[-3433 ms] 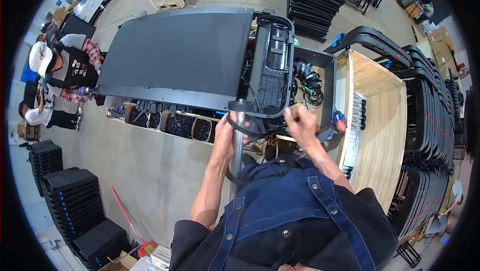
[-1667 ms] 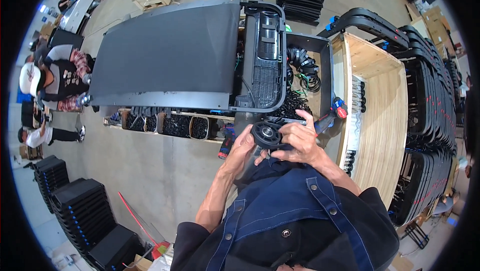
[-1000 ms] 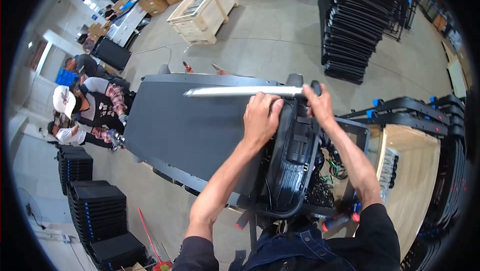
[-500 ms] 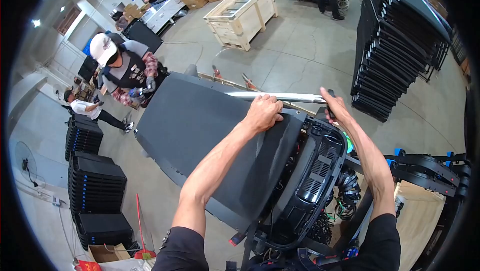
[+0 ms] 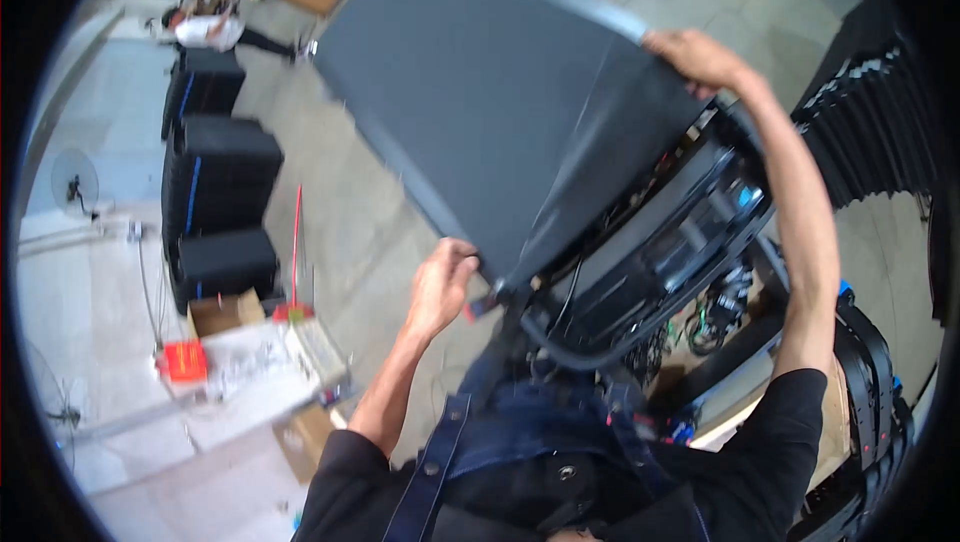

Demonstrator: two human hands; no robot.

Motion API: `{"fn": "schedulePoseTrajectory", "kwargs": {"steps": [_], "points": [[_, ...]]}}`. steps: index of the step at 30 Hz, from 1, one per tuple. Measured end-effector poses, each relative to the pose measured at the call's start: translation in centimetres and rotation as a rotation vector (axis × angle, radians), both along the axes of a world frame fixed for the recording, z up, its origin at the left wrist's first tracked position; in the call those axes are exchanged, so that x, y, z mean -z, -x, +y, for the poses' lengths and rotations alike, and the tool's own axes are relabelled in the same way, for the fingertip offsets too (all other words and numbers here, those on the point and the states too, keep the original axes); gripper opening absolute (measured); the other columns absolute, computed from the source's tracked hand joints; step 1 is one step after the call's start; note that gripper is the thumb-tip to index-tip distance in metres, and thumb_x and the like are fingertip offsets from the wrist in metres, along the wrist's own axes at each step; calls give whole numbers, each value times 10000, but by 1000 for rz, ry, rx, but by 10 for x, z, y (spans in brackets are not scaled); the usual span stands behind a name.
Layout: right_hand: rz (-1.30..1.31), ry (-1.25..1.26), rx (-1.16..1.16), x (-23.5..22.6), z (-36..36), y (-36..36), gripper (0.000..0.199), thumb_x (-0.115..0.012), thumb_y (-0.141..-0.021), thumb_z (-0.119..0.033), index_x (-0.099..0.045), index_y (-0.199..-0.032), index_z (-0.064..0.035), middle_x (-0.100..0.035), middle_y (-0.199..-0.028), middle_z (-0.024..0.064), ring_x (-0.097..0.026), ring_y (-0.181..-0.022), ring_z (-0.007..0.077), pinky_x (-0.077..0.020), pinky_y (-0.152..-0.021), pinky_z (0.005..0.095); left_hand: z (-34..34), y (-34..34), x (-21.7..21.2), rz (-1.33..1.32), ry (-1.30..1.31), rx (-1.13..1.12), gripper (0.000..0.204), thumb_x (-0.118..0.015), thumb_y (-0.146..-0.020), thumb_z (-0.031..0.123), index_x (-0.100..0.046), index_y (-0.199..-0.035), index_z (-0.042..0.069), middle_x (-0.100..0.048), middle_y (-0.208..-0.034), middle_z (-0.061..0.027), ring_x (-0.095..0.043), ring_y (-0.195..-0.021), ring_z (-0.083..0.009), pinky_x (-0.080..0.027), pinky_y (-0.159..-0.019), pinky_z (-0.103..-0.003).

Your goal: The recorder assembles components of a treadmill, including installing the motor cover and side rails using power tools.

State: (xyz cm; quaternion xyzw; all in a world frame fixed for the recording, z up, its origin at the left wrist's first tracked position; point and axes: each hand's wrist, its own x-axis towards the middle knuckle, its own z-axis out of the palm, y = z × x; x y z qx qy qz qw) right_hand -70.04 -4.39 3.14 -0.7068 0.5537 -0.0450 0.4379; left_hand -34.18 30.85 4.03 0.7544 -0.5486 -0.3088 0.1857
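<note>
A treadmill deck with a wide black running belt (image 5: 470,82) lies slantwise before me. Along its far edge runs a silver side rail (image 5: 612,18). My right hand (image 5: 700,60) is closed over the near end of that rail, at the far corner of the belt. My left hand (image 5: 443,287) is at the near left corner, fingers curled in beside the deck's left edge. Whatever those fingers hold is hidden and blurred. Between my arms is the uncovered motor bay (image 5: 650,242), a black frame with dark parts inside.
Stacks of black panels (image 5: 225,177) stand at left, near a red-handled broom (image 5: 297,252) and a cardboard box (image 5: 225,314). More black parts (image 5: 870,122) are stacked at right. Loose cables (image 5: 715,312) hang beside the motor bay. A person in white (image 5: 208,32) is at the far left.
My left hand has left the far side of the belt and come to the near left corner. The right hand stays at the rail's end. My view has tilted down, and the nearby co-worker is out of sight.
</note>
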Motion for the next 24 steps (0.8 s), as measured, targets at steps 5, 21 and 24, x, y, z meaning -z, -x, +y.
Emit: {"fn": "schedulePoseTrajectory", "kwargs": {"steps": [5,21,24], "points": [[-293,83,165,33,27,23,560,-480,-1046,-555,-606,-1269,-58,-584,-709,-2,-513,-478,73,-405,-418,221,52,8,32,306,-111,-102,247,-682,-931,81,-657,-1147,-35,-754,-961,-163,-742,-843,-216,-571,-747,-350],[-247,125,471,17,131,109,548,-659,-938,-506,-609,-654,-39,-583,-586,23,-534,-535,106,-443,-540,291,89,36,4,455,-45,-152,168,-757,-891,74,-689,-967,-60,-708,-822,-70,-635,-742,-97,-531,-687,-269],[-281,88,557,51,142,121,512,-659,-922,-494,-649,-719,-24,-592,-602,22,-565,-549,111,-454,-533,294,108,54,27,509,51,-163,147,-757,-890,53,-689,-978,-43,-715,-837,-64,-657,-779,-102,-547,-731,-276]]}}
